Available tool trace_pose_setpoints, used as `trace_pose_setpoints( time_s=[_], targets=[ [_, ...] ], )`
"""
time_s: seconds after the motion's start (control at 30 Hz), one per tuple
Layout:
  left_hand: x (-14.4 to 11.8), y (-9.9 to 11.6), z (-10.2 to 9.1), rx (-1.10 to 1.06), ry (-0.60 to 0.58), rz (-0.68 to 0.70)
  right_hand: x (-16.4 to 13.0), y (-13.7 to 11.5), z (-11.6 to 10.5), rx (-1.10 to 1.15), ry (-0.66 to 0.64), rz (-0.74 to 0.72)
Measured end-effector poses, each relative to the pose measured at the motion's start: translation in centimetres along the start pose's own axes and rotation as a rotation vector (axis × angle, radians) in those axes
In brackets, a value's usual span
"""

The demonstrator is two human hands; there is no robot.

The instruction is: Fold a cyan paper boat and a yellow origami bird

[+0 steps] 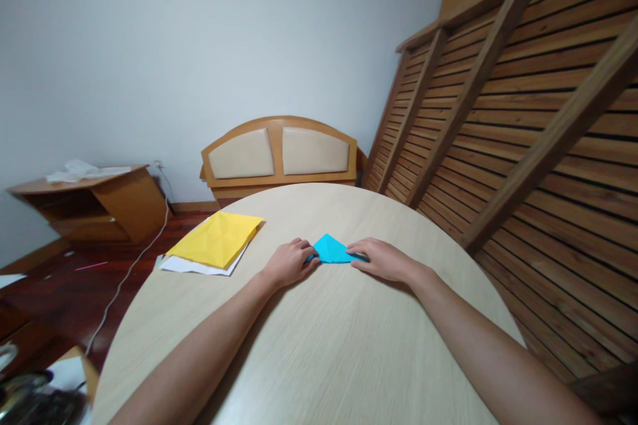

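A blue sheet of paper [329,250], folded into a triangle with its peak pointing away from me, lies on the round table [319,345]. My left hand [294,261] grips its left corner, fingers curled over the edge. At the right corner, my right hand [377,257] pinches the paper between thumb and fingers. Both corners are partly hidden under my fingers. A creased yellow sheet of paper [216,239] rests to the left of my left hand, on top of white paper [226,271].
Beyond the table stands a wooden headboard [277,149] with two pale panels. A slatted wooden frame [498,119] leans along the right side. On the left are a low wooden cabinet [114,202] and a white cable [132,269] running across the dark floor.
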State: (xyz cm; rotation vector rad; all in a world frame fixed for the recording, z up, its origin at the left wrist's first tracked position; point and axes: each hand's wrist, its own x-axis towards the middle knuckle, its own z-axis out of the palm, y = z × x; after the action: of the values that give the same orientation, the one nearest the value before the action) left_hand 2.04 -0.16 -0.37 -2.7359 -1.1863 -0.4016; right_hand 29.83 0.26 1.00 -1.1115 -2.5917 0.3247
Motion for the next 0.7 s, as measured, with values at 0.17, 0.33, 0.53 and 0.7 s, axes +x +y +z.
trace_pose_setpoints(
  time_s=[0.17,0.33,0.53,0.7],
  targets=[
    [0.0,0.0,0.1,0.005,0.011,-0.001,0.2,-0.2,0.8,-0.044,0.045,0.008],
    [0.0,0.0,0.1,0.012,0.017,0.001,0.3,-0.6,1.2,-0.084,0.075,0.023],
    [0.1,-0.1,0.3,0.017,0.031,-0.012,0.5,-0.9,1.3,-0.113,0.083,0.022],
    [0.2,0.1,0.1,0.044,0.02,-0.022,0.5,-1.3,1.1,-0.117,0.073,0.035]
  ],
)
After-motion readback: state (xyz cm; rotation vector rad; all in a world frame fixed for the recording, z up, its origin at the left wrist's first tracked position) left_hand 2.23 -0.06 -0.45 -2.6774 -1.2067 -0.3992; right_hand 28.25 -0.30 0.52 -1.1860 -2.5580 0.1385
